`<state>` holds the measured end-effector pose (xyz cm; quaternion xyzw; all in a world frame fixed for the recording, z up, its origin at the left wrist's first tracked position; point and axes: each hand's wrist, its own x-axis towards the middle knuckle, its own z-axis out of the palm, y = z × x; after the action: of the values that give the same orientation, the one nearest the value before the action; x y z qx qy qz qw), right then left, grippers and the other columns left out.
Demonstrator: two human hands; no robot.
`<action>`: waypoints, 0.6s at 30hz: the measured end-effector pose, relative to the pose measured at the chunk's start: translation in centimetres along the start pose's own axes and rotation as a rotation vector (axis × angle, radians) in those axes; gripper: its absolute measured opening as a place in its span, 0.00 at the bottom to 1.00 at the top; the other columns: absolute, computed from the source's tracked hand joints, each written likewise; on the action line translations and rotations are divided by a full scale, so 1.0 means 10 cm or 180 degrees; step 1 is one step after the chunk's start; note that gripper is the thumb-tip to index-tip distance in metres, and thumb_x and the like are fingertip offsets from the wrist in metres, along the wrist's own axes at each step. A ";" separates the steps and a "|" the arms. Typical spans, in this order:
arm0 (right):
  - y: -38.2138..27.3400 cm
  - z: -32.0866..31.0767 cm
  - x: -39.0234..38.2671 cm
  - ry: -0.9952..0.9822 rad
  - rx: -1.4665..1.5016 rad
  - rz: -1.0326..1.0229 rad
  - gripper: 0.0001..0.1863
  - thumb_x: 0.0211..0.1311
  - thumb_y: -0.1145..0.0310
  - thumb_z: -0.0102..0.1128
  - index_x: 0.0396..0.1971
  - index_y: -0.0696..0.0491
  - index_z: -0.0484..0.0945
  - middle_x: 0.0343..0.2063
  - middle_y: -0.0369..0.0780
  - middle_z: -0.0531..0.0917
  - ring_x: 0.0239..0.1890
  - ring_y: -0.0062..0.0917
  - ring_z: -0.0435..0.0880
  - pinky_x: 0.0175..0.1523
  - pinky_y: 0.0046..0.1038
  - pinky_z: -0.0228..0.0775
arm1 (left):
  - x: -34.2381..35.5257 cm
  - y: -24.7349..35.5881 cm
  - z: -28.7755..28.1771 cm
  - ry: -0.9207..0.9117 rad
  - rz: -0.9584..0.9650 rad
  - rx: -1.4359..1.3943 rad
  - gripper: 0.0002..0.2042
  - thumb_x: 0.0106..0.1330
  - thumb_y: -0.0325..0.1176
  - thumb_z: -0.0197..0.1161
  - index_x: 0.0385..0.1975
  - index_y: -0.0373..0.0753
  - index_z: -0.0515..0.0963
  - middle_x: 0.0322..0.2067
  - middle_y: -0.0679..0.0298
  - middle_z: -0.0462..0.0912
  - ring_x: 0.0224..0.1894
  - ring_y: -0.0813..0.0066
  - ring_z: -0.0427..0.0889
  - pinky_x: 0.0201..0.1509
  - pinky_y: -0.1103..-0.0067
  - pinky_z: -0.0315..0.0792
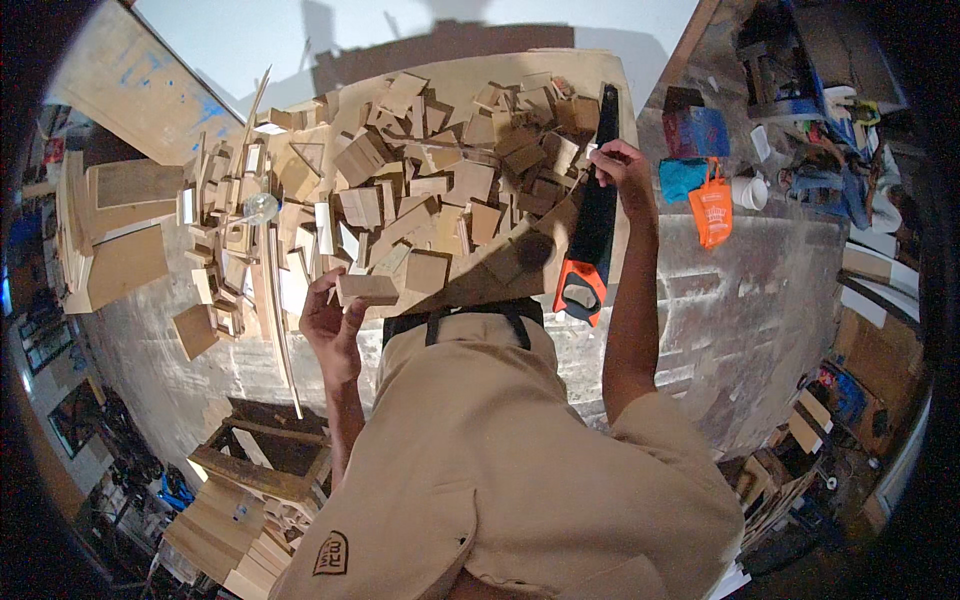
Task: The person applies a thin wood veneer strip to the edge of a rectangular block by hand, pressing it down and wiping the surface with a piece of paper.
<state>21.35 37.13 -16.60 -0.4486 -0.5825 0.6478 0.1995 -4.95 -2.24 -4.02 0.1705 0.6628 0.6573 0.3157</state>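
In the head view, your left hand (332,325) is at the near edge of the scattered wood, its fingers (322,289) and thumb closed on the left end of a small wooden block (370,288). That block sits just ahead of your waist, to the left of your middle. Your right hand (628,174) is over the blade of a handsaw (592,225), thumb and forefinger drawn close together by a small white spot; you cannot tell from here whether they pinch anything or touch the blade.

The saw lies right of the pile of wooden offcuts (430,185), its orange and black handle toward you. Those offcuts cover much of a pale board (350,95). To your left are long wooden strips (275,300) and, farther out, flat wood panels (125,265). Off to your right lie an orange bag (711,210) and a teal cloth (682,180), with a white bucket (750,192) beside the bag.
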 end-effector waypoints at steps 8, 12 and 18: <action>-1.13 0.82 -1.00 -0.0524 0.1024 -0.0232 0.11 0.60 0.79 0.65 0.43 0.63 0.80 0.35 0.45 0.86 0.35 0.29 0.88 0.39 0.27 0.83 | 0.14 0.25 0.41 -0.0330 0.0201 0.0026 0.22 0.58 0.31 0.71 0.52 0.33 0.73 0.45 0.58 0.78 0.49 0.68 0.78 0.53 0.73 0.77; -1.47 1.09 -1.29 -0.0888 0.0991 -0.0476 0.11 0.62 0.79 0.64 0.44 0.65 0.80 0.37 0.47 0.86 0.38 0.29 0.88 0.42 0.26 0.83 | 0.22 0.42 0.54 -0.0785 0.0534 -0.0270 0.24 0.56 0.22 0.71 0.53 0.33 0.72 0.50 0.55 0.77 0.55 0.67 0.77 0.61 0.71 0.72; -1.75 1.38 -1.61 -0.1188 0.0926 -0.0755 0.10 0.63 0.80 0.63 0.44 0.64 0.81 0.37 0.43 0.85 0.34 0.25 0.87 0.41 0.24 0.82 | 0.17 0.56 0.67 -0.1035 0.1295 -0.0443 0.25 0.50 0.16 0.71 0.50 0.36 0.72 0.52 0.54 0.75 0.57 0.67 0.75 0.62 0.70 0.71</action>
<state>13.85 20.83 4.27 -0.2166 -0.5584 0.7684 0.2255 -2.93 4.43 1.54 0.3814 0.5086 0.7152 0.2904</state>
